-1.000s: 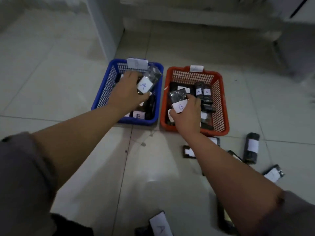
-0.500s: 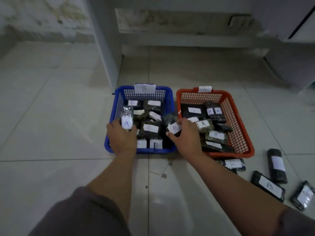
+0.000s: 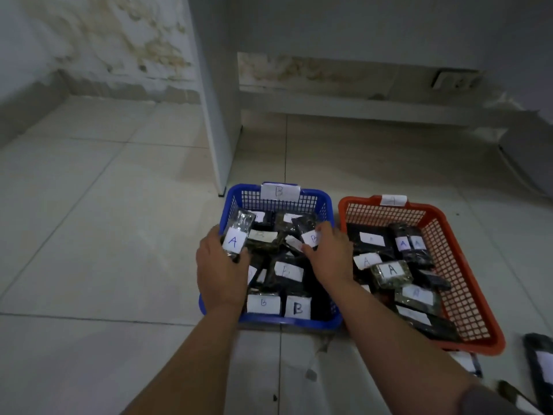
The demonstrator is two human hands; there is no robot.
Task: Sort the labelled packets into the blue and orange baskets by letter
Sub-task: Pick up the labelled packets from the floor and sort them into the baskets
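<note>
A blue basket tagged B stands on the floor, with an orange basket to its right. Both hold several dark packets with white letter labels. My left hand grips a clear packet labelled A over the blue basket's left rim. My right hand holds a dark packet labelled B above the middle of the blue basket. Packets marked B lie at the blue basket's front. Packets marked A lie in the orange one.
A white cabinet panel stands just behind the blue basket. Loose dark packets lie on the tiled floor at the lower right, past the orange basket. Open tile floor stretches to the left.
The view has tilted up and the baskets look nearer. My right hand carried the B packet further over the blue basket. My left hand still holds the A packet at that basket's left side.
</note>
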